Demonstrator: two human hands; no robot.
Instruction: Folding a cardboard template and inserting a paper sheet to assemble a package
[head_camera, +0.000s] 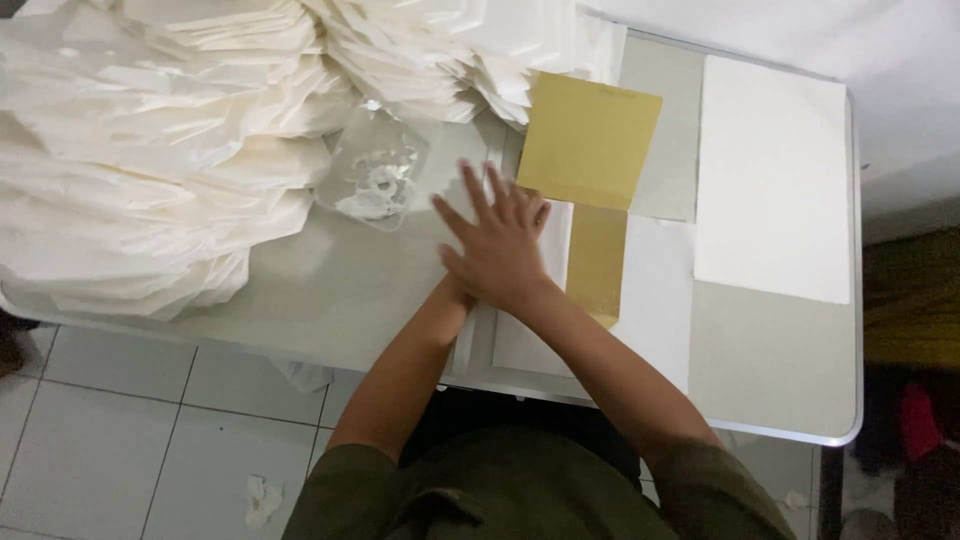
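My right hand lies flat with its fingers spread, palm down on a white sheet at the table's front middle. My left hand is tucked under it; only its wrist and perhaps some fingertips show, so its grip is hidden. Just right of the hands lies a gold sheet with a narrower gold strip running down from it. My right fingertips almost touch the gold sheet's lower left corner.
A big heap of folded white paper fills the table's left and back. A clear plastic tray with white paste sits left of the hands. A white sheet and grey card lie right. Crumpled scrap on the tiled floor.
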